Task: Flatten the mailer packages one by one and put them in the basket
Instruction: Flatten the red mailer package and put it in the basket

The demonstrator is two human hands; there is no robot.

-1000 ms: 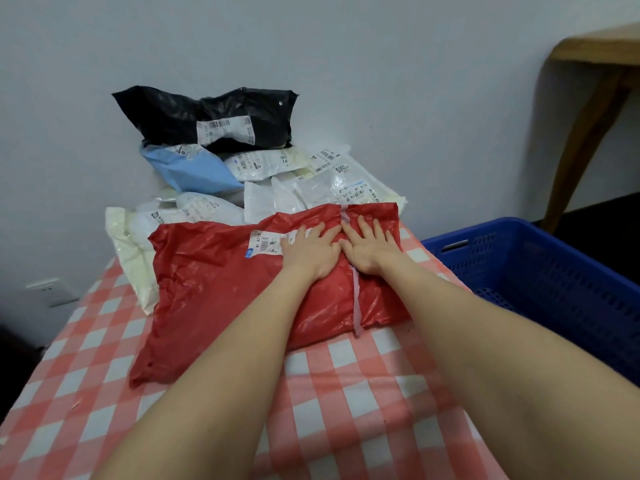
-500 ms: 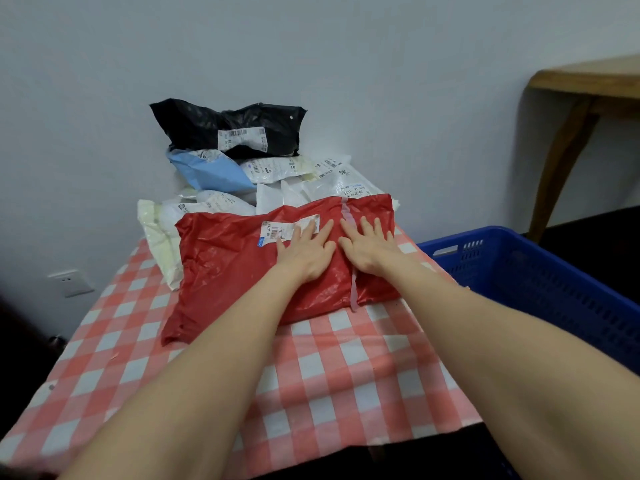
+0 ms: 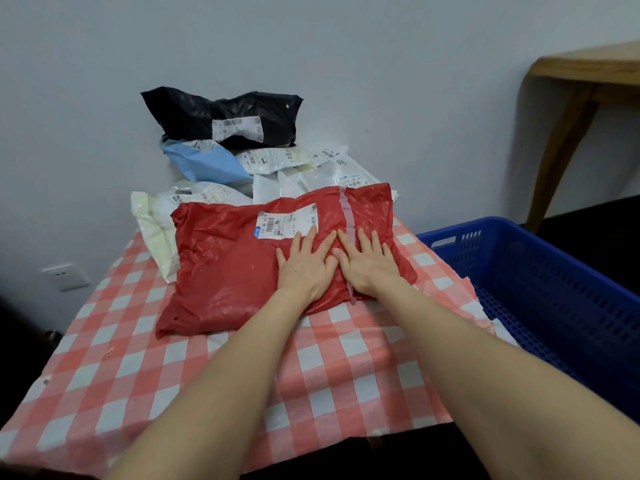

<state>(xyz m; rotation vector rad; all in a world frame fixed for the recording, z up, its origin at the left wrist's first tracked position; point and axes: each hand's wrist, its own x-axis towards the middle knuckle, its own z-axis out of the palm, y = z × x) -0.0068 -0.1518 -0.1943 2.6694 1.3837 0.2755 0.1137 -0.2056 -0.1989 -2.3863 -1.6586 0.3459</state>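
While spread flat and gripping nothing, press side by side on red mailer (image 3: 235, 271): left hand (image 3: 306, 268), right hand (image 3: 369, 263). Lies on checked tablecloth (image 3: 173, 375), before mailer pile (image 3: 277, 157), left of blue basket (image 3: 554, 282).

Front mailer (image 3: 228, 268) is lying on your table (image 3: 173, 368) | pile (image 3: 263, 157) is sitting behind it | basket (image 3: 540, 271) is standing right of table, perhaps touching

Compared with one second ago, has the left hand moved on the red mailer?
Yes. The left hand slid toward the person, away from the white label.
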